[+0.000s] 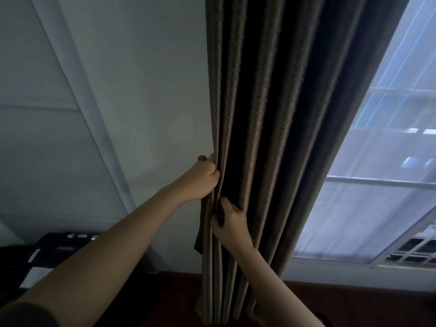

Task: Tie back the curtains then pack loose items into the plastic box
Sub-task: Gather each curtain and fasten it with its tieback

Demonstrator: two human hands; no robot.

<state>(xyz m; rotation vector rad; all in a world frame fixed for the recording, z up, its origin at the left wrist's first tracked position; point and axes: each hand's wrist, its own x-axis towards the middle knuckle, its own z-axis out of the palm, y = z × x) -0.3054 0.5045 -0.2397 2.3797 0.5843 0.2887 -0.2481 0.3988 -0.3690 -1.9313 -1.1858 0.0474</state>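
One dark brown curtain (271, 114) hangs in long vertical folds, gathered into a single column between the pale wall (141, 90) on its left and one window (389, 102) on its right. Its lower end reaches down toward the dark floor (354, 308). A thin white sheer (354, 220) covers the window glass just beside the curtain.

Both of the person's hands are on the curtain, one above the other along its left edge. The left hand (203, 180) is the higher of the two. Its fingers (213, 161) are curled round the outer edge of the fabric, holding it bunched. The right hand (232, 225) sits just below and slightly to the right, its fingers narrow and pinching a fold of the same edge. The two hands are near each other but apart. Both forearms are bare, and one dark sleeve (23, 315) shows at the bottom left corner.

At the lower left, well apart from the curtain, lies one black object with white patches (47, 258). What it is cannot be told.
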